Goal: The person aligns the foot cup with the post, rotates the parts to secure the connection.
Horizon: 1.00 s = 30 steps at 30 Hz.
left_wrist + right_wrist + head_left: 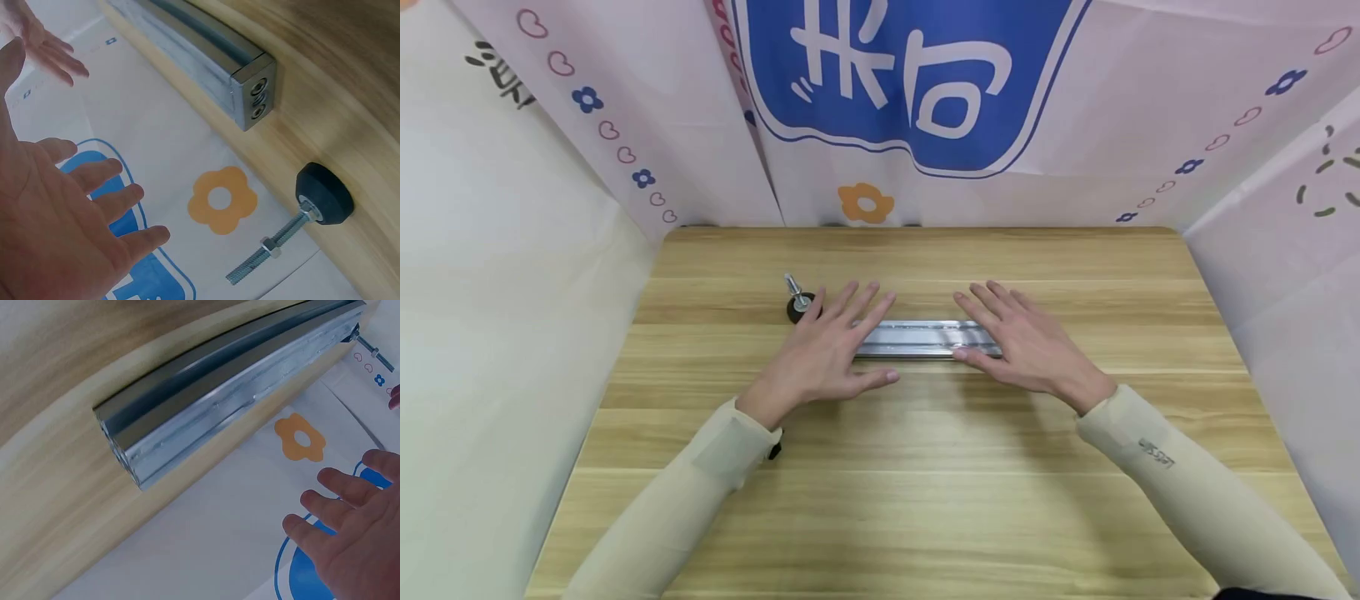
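A silvery aluminium profile bar (910,338) lies crosswise on the wooden table. In the left wrist view its end plate (255,94) shows two screws. My left hand (823,354) is held above the bar's left end, fingers spread and straight. Over the right end hovers my right hand (1026,337), also with straight, spread fingers. Both wrist views show the hands apart from the bar, holding nothing. Just beyond the left fingers stands a levelling foot (803,306) with a black round base; its threaded stud and nut (270,247) stick up at a tilt.
A small black object (776,448) lies partly hidden beneath the left wrist. The wooden table (925,500) ends at the back against a printed white cloth (1075,100), which also hangs along both sides.
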### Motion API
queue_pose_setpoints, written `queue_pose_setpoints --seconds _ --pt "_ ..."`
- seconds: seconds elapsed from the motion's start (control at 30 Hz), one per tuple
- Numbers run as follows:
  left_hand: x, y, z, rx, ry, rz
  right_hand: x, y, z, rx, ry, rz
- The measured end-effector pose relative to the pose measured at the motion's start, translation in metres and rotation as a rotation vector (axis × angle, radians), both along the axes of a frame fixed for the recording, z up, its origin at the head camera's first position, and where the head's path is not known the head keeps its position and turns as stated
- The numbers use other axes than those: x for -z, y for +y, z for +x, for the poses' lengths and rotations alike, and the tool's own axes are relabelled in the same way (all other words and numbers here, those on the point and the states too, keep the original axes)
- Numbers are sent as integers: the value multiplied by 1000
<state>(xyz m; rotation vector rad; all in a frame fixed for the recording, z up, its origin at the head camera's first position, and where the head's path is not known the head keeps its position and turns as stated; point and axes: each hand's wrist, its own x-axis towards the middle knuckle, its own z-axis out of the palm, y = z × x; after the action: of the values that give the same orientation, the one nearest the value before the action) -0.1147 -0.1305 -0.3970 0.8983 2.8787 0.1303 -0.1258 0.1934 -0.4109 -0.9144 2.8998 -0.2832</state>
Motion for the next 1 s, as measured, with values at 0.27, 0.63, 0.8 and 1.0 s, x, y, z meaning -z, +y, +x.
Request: queue_pose_setpoints --seconds 0.27,0.63,0.8,1.0 --pt "4 -3 2 -15 -13 34 10 -3 -3 -5 -38 -70" --pt "12 -8 6 -33 -19 65 20 -5 -4 33 -115 -131" --pt "15 -12 8 -42 -38 91 25 -5 -6 66 -173 -151" --pt "20 -15 10 -67 -78 147 31 -5 -10 83 -228 -185"
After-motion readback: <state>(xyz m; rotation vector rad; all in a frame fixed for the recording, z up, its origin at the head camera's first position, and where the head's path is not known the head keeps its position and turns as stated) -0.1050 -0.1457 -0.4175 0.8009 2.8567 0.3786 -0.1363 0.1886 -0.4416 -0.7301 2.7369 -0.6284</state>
